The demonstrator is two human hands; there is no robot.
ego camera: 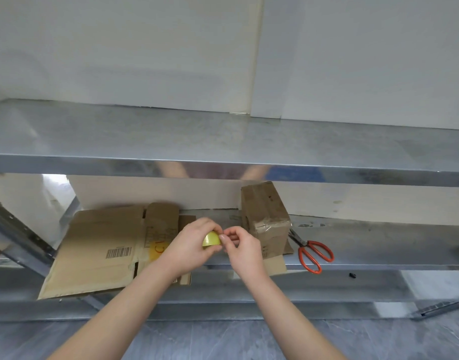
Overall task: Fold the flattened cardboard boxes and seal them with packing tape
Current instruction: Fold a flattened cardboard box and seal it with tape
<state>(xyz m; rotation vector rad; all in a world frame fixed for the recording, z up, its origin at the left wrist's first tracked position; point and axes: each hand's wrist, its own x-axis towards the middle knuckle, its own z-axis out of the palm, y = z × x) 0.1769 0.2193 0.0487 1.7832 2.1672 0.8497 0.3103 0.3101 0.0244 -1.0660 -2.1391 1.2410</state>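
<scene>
Both hands are up over the front of the lower shelf (379, 242), and they meet right in the middle of the view. The left hand (193, 244) has its fingers curled round a yellow-green tape roll (211, 239) and grips it firmly, so only a wedge of the roll shows between the knuckles. The right hand (242, 246) comes in from the other side, thumb and forefinger pinched together at the roll's right edge, the other fingers tucked in behind; whether a loose end of tape is caught in that pinch is too small to tell. Under and to the left of the hands lies the flattened cardboard (98, 245), spread flat on the shelf with a barcode facing up and its near edge hanging past the shelf's front lip. Just right of the hands stands a taped box (264, 216), folded up, shiny tape across its front face, sitting on another flat cardboard sheet (276, 263). Further right, apart from the box, red-handled scissors (314, 253) lie on the bare metal, blades pointing back toward the box. A small black bit (352, 275) sits near the shelf's front edge. Above it all runs the upper shelf (223, 136), with a white wall (145, 48) behind and grey floor (223, 339) below.
</scene>
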